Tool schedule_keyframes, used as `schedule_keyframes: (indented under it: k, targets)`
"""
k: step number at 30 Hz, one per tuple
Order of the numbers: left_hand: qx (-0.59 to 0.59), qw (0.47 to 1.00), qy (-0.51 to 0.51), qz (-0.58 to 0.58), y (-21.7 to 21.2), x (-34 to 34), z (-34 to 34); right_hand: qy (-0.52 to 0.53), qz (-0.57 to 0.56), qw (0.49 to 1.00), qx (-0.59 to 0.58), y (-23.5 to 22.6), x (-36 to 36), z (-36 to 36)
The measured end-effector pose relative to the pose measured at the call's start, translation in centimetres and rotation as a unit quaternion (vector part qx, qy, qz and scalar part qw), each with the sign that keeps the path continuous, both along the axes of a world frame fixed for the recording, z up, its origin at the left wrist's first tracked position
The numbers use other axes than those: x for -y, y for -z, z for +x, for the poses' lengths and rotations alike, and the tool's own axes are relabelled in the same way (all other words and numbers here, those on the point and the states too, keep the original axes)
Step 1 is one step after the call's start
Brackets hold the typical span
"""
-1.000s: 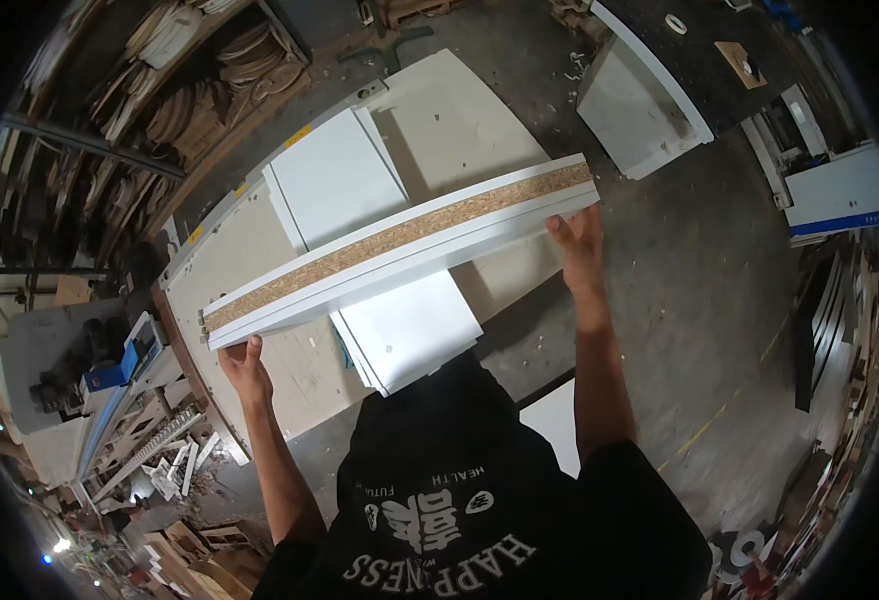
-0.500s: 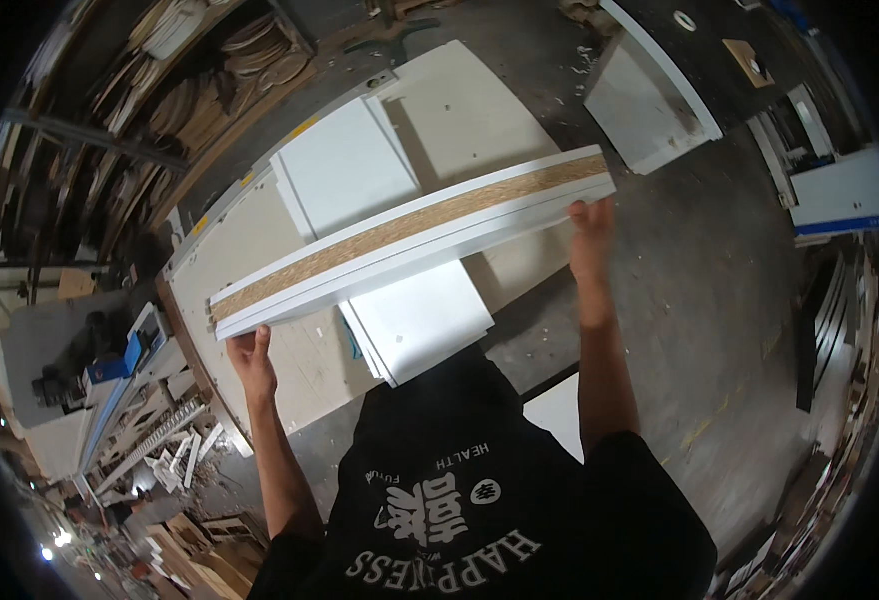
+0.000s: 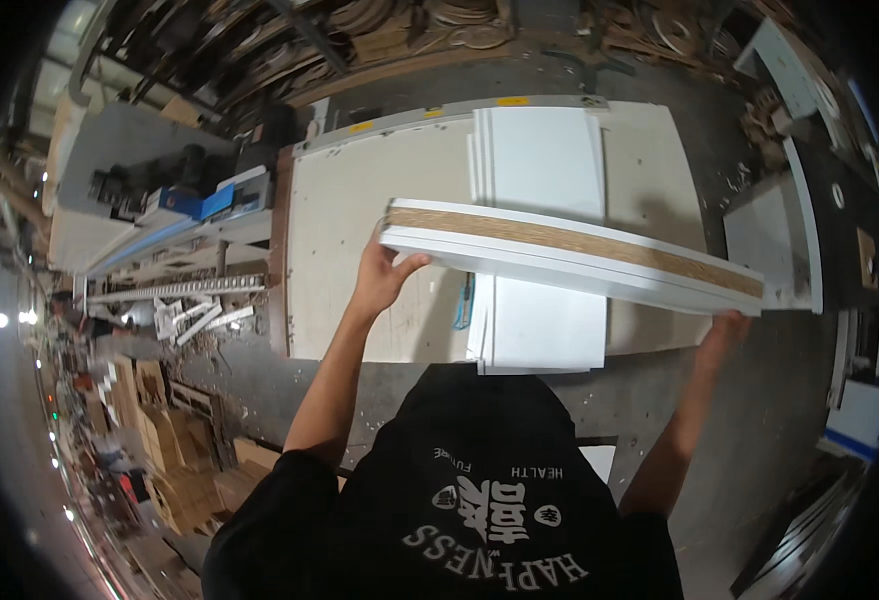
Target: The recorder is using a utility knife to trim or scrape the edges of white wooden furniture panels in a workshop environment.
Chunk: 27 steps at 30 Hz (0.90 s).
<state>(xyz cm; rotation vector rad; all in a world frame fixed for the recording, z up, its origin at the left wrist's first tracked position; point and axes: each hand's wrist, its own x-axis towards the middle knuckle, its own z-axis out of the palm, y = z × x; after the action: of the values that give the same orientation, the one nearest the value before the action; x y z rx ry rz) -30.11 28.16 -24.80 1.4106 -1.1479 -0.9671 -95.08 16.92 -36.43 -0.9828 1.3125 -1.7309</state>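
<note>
White board (image 3: pixel 570 254) with a chipboard strip (image 3: pixel 575 238) along its edge is held above the pale table (image 3: pixel 370 180), crossing over stacked white panels (image 3: pixel 538 160). The left hand (image 3: pixel 388 278) clamps its left end, thumb on the near side; the right hand (image 3: pixel 725 335), blurred, grips its right end. Left of the panels' near part lies a small blue object (image 3: pixel 464 303).

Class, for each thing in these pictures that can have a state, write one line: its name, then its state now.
Long white piece: held near both ends, above the panels, tan strip exposed
Left hand: gripping the piece's left end
Right hand: at the piece's right end, slightly blurred
White panels: stacked flat, edges uneven, partly hidden
Table: bearing the panels
Black shirt: worn
</note>
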Motion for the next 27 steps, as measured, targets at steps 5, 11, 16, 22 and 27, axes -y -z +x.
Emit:
schedule_keyframes:
  k: [5,11,16,22,27]
  targets:
    - [0.029,0.999,0.000,0.021,-2.2,0.0,2.1,0.022,-0.040,0.955,-0.292,-13.7,-0.8,8.0]
    - [0.045,0.998,0.025,-0.029,-0.8,1.4,2.7,-0.206,-0.164,0.789,-0.555,-26.6,-2.8,28.6]
    - [0.053,0.997,0.019,-0.051,-0.8,1.2,2.7,-0.266,-0.098,0.655,-0.700,-23.8,-3.4,43.4]
    - [0.147,0.982,-0.016,0.117,7.0,-1.8,2.9,-0.216,-0.117,0.621,-0.744,-22.8,-3.0,44.6]
    - [0.172,0.922,-0.025,0.345,14.4,-3.2,-5.5,-0.195,-0.135,0.616,-0.751,-22.5,-3.1,45.0]
